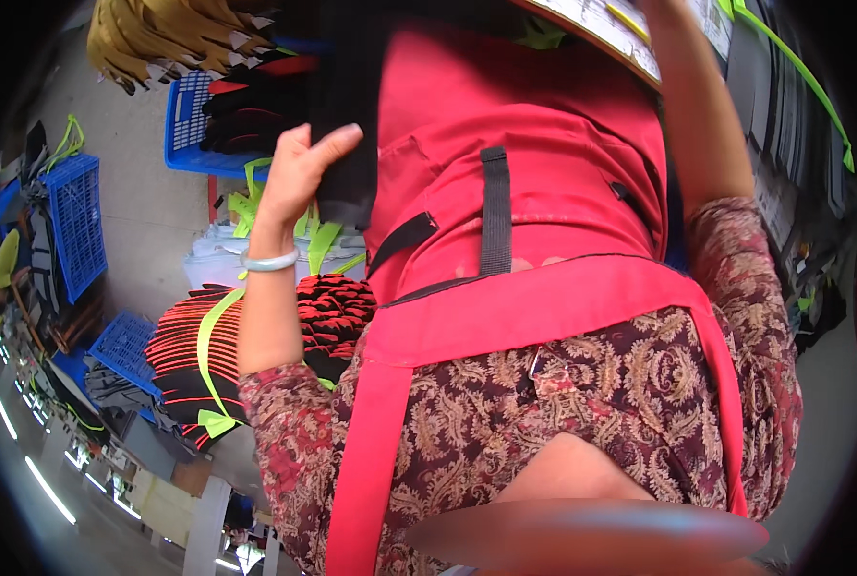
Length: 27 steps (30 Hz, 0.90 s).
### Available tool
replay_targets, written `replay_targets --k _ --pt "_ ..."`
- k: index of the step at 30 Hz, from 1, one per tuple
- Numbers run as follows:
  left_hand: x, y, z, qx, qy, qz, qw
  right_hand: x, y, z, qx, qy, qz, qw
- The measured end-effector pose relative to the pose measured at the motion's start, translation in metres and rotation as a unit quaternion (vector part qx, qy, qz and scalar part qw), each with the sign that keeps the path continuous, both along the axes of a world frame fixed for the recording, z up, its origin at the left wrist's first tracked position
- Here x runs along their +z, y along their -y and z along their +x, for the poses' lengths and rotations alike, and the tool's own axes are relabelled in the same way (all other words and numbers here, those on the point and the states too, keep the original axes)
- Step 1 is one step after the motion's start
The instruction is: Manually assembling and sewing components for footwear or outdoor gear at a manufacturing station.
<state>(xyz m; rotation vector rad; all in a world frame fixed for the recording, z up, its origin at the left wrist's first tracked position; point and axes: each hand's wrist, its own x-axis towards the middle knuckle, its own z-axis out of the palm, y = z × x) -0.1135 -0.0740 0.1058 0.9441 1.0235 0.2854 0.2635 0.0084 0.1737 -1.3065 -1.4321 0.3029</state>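
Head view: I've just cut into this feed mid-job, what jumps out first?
The bright red apron fills the middle of the picture, worn over a paisley top. The left hand, a pale bangle at its wrist, grips a dark strip of fabric at upper left. Below it lies a bundle of red-and-black striped gloves tied with a yellow-green strap, with blue crates at the left edge.

left grip [299, 168] on black fabric [347, 115], red apron [534, 154], blue crates [75, 221]

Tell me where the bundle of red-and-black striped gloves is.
The bundle of striped gloves lies left of centre in the head view, strapped with a yellow-green band, below the left hand, beside a blue crate.
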Motion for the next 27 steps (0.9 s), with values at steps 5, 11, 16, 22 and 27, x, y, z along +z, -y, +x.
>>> replay_targets --k 5,11,16,22,27 --pt "-0.011 -0.005 0.024 0.31 0.18 0.076 0.93 -0.059 0.089 -0.138 0.317 -0.08 -0.342 0.881" --pt "-0.015 0.014 0.047 0.289 0.182 0.095 0.935 -0.07 0.101 -0.142 0.334 -0.118 -0.467 0.81" --pt "-0.038 0.027 0.056 0.289 0.183 0.116 0.933 -0.077 0.103 -0.137 0.317 -0.156 -0.451 0.82" --pt "-0.048 0.029 0.048 0.245 0.243 0.031 0.938 -0.078 0.1 -0.129 0.309 -0.048 -0.442 0.841" --pt "-0.045 0.024 0.047 0.2 0.26 0.035 0.944 -0.071 0.097 -0.126 0.299 -0.023 -0.445 0.844"
